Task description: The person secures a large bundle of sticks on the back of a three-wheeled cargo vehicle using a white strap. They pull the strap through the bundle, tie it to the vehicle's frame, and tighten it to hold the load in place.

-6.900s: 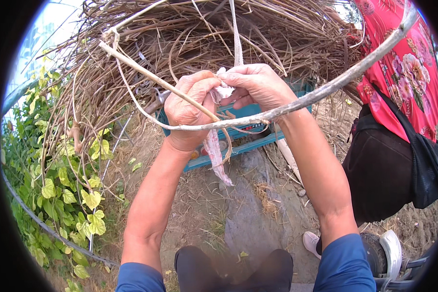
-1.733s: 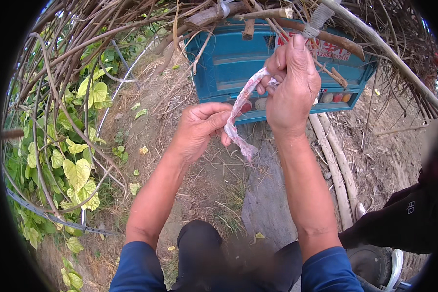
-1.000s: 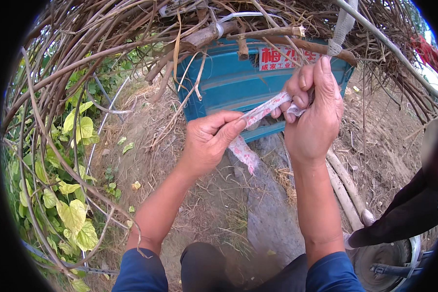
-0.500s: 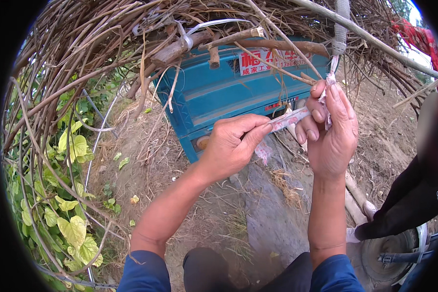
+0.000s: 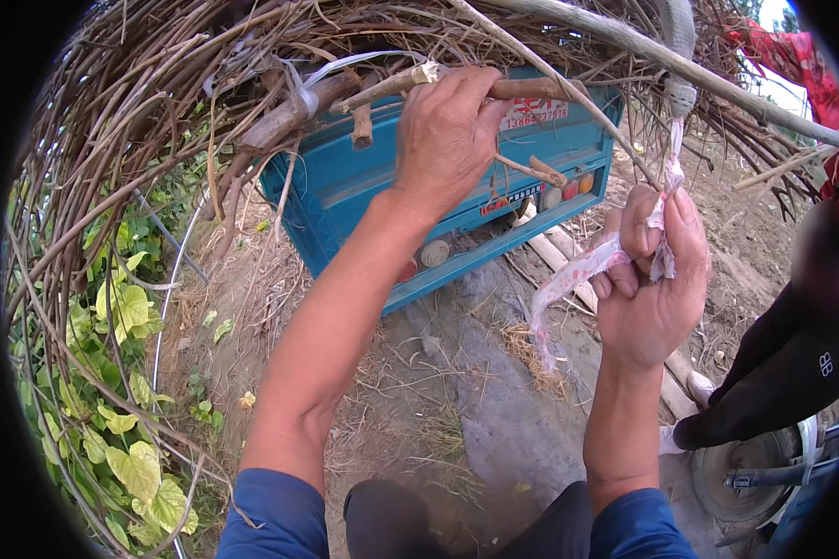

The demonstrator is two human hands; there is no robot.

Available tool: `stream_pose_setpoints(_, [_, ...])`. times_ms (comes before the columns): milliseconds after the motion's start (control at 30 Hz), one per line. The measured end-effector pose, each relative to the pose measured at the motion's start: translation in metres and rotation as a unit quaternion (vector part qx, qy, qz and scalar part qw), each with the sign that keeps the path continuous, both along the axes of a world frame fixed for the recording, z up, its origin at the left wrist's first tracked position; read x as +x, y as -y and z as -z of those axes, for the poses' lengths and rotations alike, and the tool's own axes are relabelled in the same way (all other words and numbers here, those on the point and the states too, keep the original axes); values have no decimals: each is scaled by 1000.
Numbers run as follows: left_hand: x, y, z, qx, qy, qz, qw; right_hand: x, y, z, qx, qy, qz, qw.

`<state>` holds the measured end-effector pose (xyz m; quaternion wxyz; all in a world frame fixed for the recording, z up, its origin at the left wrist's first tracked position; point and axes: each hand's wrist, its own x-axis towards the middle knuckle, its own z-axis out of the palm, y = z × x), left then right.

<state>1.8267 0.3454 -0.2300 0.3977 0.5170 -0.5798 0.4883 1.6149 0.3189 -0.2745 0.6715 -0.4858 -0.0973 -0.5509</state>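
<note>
My right hand (image 5: 660,279) pinches a white strip with pink marks (image 5: 573,278), thin cloth or plastic. One end of the strip hangs loose to the left. Above the hand, the twisted strip runs up to the end of a thick grey rope (image 5: 680,58). My left hand (image 5: 447,130) is up at a thick branch (image 5: 533,88) that sticks out of the brushwood, its fingers curled over the wood. Beside it, another cut branch stub (image 5: 294,116) has a white tie around it.
A big pile of brushwood (image 5: 158,102) hangs over a blue cart bed (image 5: 345,200). A long pole (image 5: 680,65) crosses at upper right. Leafy vines (image 5: 140,466) grow on the left. At right, a person's dark sleeve (image 5: 774,373) shows above a wheel (image 5: 741,470).
My left hand has let go of the strip and moved up to the branch. The strip's freed end now dangles. My right hand still pinches it, slightly lower and farther right.
</note>
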Motion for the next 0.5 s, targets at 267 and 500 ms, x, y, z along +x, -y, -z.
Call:
stream_pose_setpoints(267, [22,12,-27,85,19,73,994,80,11,-1,27,-104,-143,984])
stream_pose_setpoints(500, [36,3,-32,168,-126,238,948,102,27,-21,50,-169,-169,970])
